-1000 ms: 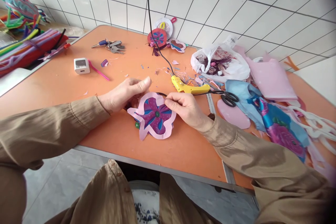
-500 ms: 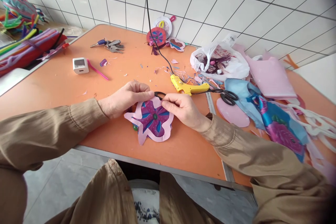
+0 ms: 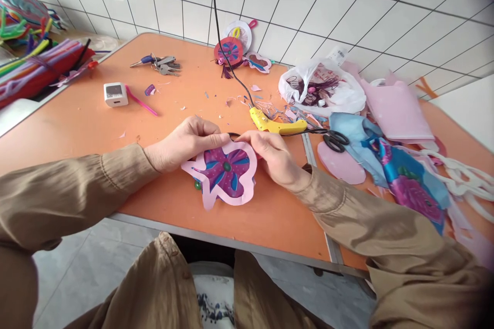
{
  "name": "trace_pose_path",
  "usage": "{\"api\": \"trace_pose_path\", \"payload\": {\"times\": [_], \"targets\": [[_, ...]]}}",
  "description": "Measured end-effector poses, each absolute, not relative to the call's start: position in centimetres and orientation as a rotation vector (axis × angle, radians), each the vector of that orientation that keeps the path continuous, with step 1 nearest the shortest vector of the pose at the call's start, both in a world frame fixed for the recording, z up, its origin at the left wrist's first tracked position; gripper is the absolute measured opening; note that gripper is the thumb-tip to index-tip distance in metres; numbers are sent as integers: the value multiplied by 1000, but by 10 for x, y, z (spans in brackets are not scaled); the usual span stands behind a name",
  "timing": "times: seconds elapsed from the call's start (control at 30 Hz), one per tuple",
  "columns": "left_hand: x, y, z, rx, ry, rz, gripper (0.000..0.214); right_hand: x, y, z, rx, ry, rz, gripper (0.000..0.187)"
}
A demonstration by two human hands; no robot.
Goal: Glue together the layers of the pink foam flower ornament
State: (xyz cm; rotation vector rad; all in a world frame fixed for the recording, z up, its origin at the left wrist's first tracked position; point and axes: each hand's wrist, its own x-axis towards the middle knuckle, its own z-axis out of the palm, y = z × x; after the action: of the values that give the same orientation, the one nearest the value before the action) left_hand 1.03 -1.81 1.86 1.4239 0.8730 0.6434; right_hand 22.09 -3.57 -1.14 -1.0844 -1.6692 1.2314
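A pink paper cut-out with a purple and blue flower and a green bead at its middle [image 3: 226, 172] lies near the front edge of the orange table [image 3: 96, 118]. My left hand [image 3: 183, 141] is closed, pinching the cut-out's top edge from the left. My right hand [image 3: 272, 157] is closed on its upper right edge. Between the two hands a thin black loop [image 3: 232, 135] shows at the top of the cut-out. A second green bead [image 3: 197, 184] peeks out under its lower left side.
A yellow glue gun [image 3: 276, 124] with a black cord lies just behind my hands, black scissors [image 3: 334, 139] to its right. Pink and blue sheets [image 3: 393, 113], a white plastic bag [image 3: 322, 87], keys [image 3: 160, 62], a small white cube [image 3: 115, 94], finished ornaments [image 3: 231, 49] and pipe cleaners [image 3: 34, 69] surround the spot.
Both hands have drawn together at the cut-out's top edge. The cut-out has turned a little, and my right fingers now curl over its upper right lobe.
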Motion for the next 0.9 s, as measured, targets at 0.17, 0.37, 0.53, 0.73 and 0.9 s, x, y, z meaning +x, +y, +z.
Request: {"api": "trace_pose_path", "payload": {"times": [0.17,0.37,0.53,0.73,0.9], "targets": [[11,-15,11,1212,870,879,42,219,-31,-12,-1003,-1374,1351,49],[11,-14,9,1129,899,1010,38,217,-32,-7,-1068,-1516,1142,27],[9,-16,18,1318,918,926,34,217,-35,5,-1127,-1745,964,35],[9,-14,16,1353,846,783,36,221,-32,2,-1004,-1687,1089,42],[10,-13,13,1306,810,853,35,221,-34,1,-1052,-1643,1119,33]]}}
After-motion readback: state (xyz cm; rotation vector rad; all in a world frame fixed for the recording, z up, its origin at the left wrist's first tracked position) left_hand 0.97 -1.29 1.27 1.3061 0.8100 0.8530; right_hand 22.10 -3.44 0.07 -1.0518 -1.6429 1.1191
